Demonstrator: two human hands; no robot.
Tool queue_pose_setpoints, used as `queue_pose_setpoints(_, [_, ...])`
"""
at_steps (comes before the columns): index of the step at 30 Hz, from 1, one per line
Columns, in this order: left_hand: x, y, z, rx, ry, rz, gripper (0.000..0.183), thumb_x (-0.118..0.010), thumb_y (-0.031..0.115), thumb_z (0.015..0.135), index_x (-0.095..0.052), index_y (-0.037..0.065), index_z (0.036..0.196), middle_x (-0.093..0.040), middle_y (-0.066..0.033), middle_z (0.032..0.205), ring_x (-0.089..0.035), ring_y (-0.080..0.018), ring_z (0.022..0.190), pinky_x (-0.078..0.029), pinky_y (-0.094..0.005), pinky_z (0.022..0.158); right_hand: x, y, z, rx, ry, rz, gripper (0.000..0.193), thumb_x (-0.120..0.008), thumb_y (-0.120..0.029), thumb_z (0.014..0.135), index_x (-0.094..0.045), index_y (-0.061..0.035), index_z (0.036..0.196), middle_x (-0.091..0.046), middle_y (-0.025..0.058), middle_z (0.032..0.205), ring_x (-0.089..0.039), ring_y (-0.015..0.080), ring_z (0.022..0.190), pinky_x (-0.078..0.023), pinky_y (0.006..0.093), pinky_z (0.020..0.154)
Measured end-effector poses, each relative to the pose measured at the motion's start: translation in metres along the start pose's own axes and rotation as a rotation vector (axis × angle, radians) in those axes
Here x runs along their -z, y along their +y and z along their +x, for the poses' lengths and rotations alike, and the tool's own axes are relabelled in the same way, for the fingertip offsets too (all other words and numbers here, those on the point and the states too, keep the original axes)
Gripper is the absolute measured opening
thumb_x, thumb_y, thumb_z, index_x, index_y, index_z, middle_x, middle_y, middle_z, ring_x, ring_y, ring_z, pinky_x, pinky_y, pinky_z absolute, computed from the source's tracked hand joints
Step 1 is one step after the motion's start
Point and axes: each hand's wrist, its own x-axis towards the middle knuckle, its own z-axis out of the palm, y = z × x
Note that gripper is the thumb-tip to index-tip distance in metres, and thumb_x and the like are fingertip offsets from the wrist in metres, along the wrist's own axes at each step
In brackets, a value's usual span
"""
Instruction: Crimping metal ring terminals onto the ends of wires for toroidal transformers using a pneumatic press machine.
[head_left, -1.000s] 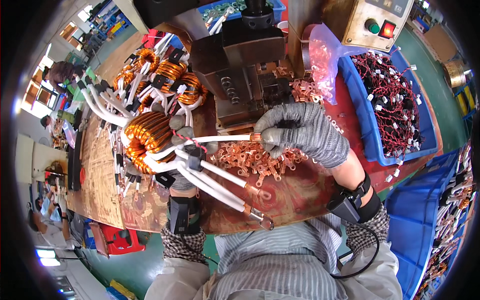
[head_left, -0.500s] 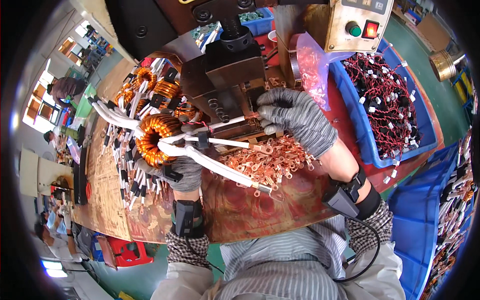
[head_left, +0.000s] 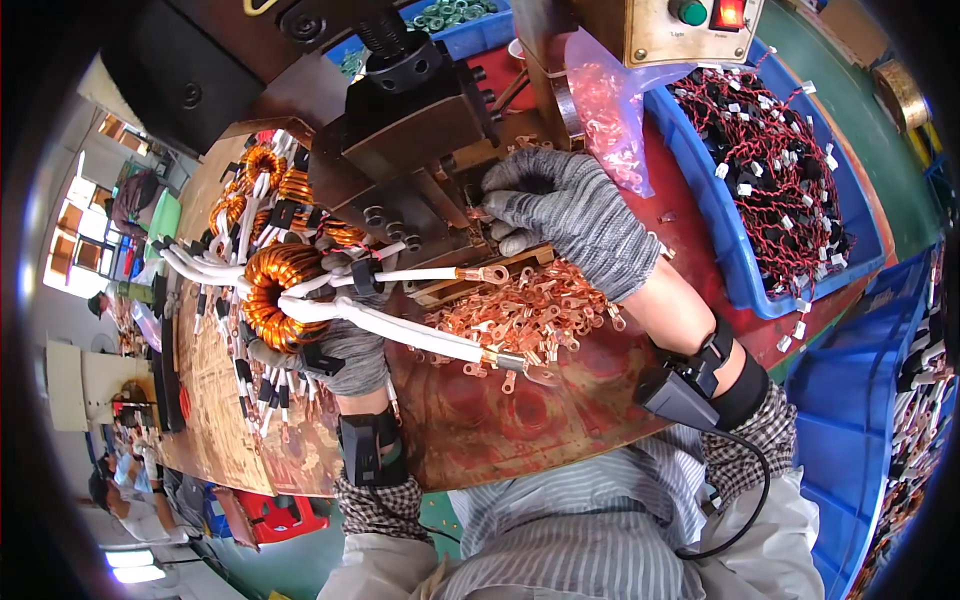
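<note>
Left hand (head_left: 350, 358) held the coil (head_left: 285, 260), grip wrapped around it. Right hand (head_left: 565, 208) was at the press (head_left: 410, 125); its grip could not be told. Lugs (head_left: 530, 315) lay on the desk (head_left: 470, 425).

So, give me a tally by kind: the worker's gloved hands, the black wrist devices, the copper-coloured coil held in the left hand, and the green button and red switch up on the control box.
Gloved hands: 2
Black wrist devices: 2
Held coil: 1
Green button: 1
Red switch: 1
Total: 7
</note>
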Motion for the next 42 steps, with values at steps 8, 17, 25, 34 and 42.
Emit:
queue_pose_setpoints(8, [0.002, -0.001, -0.001, -0.054, 0.079, -0.003, 0.101, -0.060, 0.069, 0.059, -0.028, 0.008, 0.132, -0.035, -0.0167, 0.131, -0.041, -0.0339, 0.113, -0.010, -0.0573, 0.104, 0.003, 0.000, 0.002, 0.009, 0.022, -0.084, 0.021, -0.063, -0.006, 0.076, -0.057, 0.0047, 0.094, -0.060, 0.0092, 0.076, -0.060, 0.0141, 0.064, -0.053, 0.0236, 0.053])
queue_pose_setpoints(17, [-0.007, 0.002, 0.003, -0.014, 0.018, 0.162, 0.099, -0.060, 0.067, 0.061, -0.027, 0.007, 0.133, -0.031, -0.0183, 0.133, -0.037, -0.0364, 0.116, -0.008, -0.0572, 0.104, 0.004, -0.002, -0.002, 0.029, 0.018, -0.142, 0.020, -0.063, -0.012, 0.077, -0.058, 0.0018, 0.091, -0.059, 0.0056, 0.073, -0.058, 0.0113, 0.061, -0.051, 0.0227, 0.050])
queue_pose_setpoints(25, [-0.006, 0.005, 0.000, -0.075, 0.027, 0.192, 0.099, -0.060, 0.066, 0.062, -0.025, 0.008, 0.134, -0.028, -0.0192, 0.135, -0.034, -0.0379, 0.118, -0.008, -0.0588, 0.103, 0.013, 0.000, -0.004, 0.155, 0.217, -0.182, 0.018, -0.061, -0.016, 0.079, -0.058, -0.0019, 0.091, -0.059, 0.0022, 0.071, -0.053, 0.0067, 0.056, -0.045, 0.0199, 0.045])
queue_pose_setpoints(34, [-0.018, -0.014, 0.004, -0.057, 0.085, 0.241, 0.099, -0.062, 0.065, 0.061, -0.026, 0.007, 0.133, -0.033, -0.0175, 0.131, -0.037, -0.0351, 0.115, -0.017, -0.0579, 0.101, 0.020, -0.007, -0.006, 0.233, 0.301, -0.040, 0.016, -0.059, -0.014, 0.081, -0.057, -0.0019, 0.092, -0.057, 0.0015, 0.069, -0.050, 0.0048, 0.054, -0.041, 0.0173, 0.044])
queue_pose_setpoints(42, [0.004, 0.008, -0.031, -0.163, 0.342, 0.003, 0.097, -0.057, 0.075, 0.055, -0.040, 0.011, 0.126, -0.049, -0.0116, 0.118, -0.047, -0.0321, 0.103, -0.035, -0.0492, 0.094, -0.001, -0.017, -0.033, 0.423, 0.369, -0.228, 0.016, -0.058, -0.017, 0.082, -0.058, -0.0048, 0.093, -0.051, -0.0025, 0.065, -0.042, 0.0029, 0.050, -0.033, 0.0169, 0.042])
